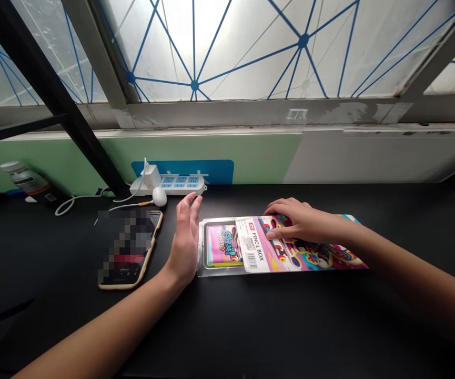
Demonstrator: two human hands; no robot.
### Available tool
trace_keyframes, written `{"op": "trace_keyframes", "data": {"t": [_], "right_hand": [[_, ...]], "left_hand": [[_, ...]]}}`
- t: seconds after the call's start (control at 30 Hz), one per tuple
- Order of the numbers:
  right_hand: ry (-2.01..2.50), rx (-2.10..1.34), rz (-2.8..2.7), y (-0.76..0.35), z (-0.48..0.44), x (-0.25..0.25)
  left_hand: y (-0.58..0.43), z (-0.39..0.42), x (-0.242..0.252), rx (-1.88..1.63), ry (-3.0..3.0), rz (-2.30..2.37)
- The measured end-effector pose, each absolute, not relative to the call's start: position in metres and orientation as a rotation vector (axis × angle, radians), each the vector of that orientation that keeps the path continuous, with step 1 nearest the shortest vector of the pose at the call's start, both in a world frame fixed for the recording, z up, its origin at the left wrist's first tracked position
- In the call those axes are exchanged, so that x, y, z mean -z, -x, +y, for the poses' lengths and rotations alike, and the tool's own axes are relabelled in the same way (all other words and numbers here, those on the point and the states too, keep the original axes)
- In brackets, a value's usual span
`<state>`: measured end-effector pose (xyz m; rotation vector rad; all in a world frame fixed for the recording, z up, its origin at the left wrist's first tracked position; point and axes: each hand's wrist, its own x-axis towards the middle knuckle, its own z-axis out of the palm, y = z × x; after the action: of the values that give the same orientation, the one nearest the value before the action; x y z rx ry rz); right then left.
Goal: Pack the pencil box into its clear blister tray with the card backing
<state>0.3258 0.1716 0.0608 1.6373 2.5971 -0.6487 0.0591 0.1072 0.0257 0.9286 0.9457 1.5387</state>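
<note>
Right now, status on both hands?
Left hand open, upright beside blister-packed pencil box. Right hand resting on the pack. Phone left of left hand, not blocking.

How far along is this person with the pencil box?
Little looks done: the pencil box lies in its clear plastic pack. In hand: the right hand rests on the pack's printed card, the left hand stands beside it. Left: the box has not come out of the plastic.

One bare left hand [185, 239], one bare right hand [302, 221], one pink blister-packed pencil box [290, 258], one gold-edged smartphone [128, 250], one white power strip [180, 185], one white-capped plastic bottle [26, 179].
</note>
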Motion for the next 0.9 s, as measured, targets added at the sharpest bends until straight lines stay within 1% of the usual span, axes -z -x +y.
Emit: {"op": "trace_keyframes", "data": {"t": [0.23, 0.37, 0.5, 0.6, 0.7, 0.8, 0.9], "right_hand": [[-1.375, 0.612, 2.699, -0.240, 0.176, -0.069], [-1.328, 0.534, 2.793, -0.225, 0.177, -0.071], [-1.422, 0.446, 2.851, -0.256, 0.176, -0.065], [-1.658, 0.408, 2.808, -0.300, 0.172, -0.058], [-1.909, 0.523, 2.723, -0.345, 0.165, -0.048], [-1.954, 0.685, 2.710, -0.375, 0.160, -0.037], [-1.932, 0.744, 2.745, -0.383, 0.158, -0.030]], "left_hand": [[-0.056, 0.106, -0.018, -1.597, -1.037, 0.904], [-0.050, 0.105, -0.020, -1.600, -1.032, 0.938], [-0.045, 0.103, -0.026, -1.581, -1.077, 1.068], [-0.044, 0.103, -0.027, -1.491, -1.070, 1.210], [-0.046, 0.103, -0.026, -1.385, -0.934, 1.261], [-0.047, 0.106, -0.025, -1.342, -0.827, 1.208], [-0.048, 0.110, -0.025, -1.368, -0.791, 1.230]]}}
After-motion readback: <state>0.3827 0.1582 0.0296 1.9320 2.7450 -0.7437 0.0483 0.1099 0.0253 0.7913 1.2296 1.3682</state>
